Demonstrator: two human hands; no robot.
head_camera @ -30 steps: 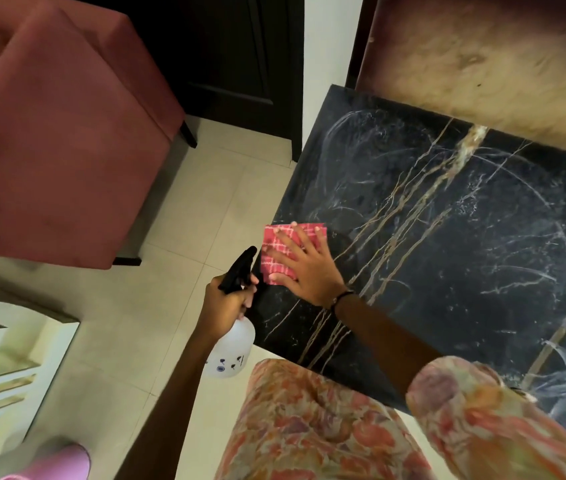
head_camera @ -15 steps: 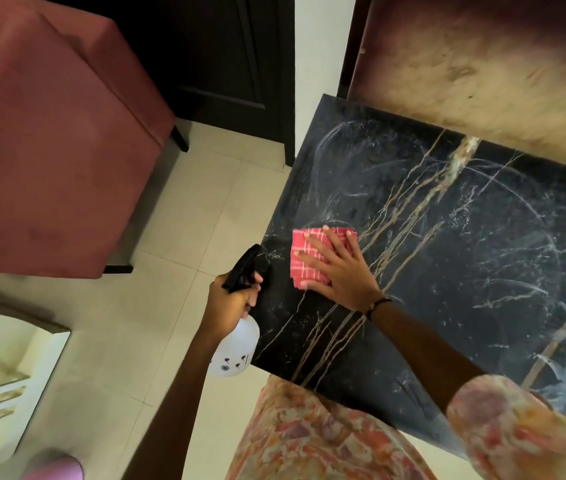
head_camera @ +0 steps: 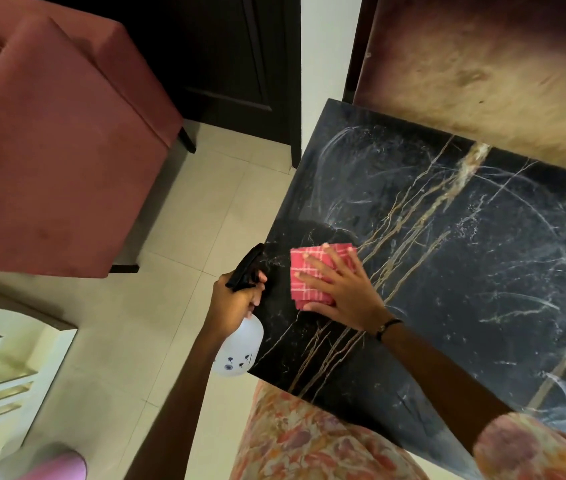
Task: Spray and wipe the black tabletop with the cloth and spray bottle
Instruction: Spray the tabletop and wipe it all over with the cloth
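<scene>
The black tabletop (head_camera: 465,271) has gold and white veins and pale wipe smears. A folded pink checked cloth (head_camera: 304,271) lies flat near its left edge. My right hand (head_camera: 340,292) presses down on the cloth with fingers spread. My left hand (head_camera: 235,303) grips the neck of a white spray bottle (head_camera: 240,351) with a black trigger head (head_camera: 245,268). The bottle hangs just off the table's left edge, over the floor.
A dusky red upholstered chair (head_camera: 60,150) stands on the tiled floor (head_camera: 170,306) to the left. A dark door (head_camera: 233,57) is behind it. A brown mottled panel (head_camera: 482,71) rises behind the table. A mirror (head_camera: 8,375) leans at lower left.
My right hand slid the cloth to the right across the tabletop, away from the left edge. The left hand kept hold of the spray bottle beside the edge.
</scene>
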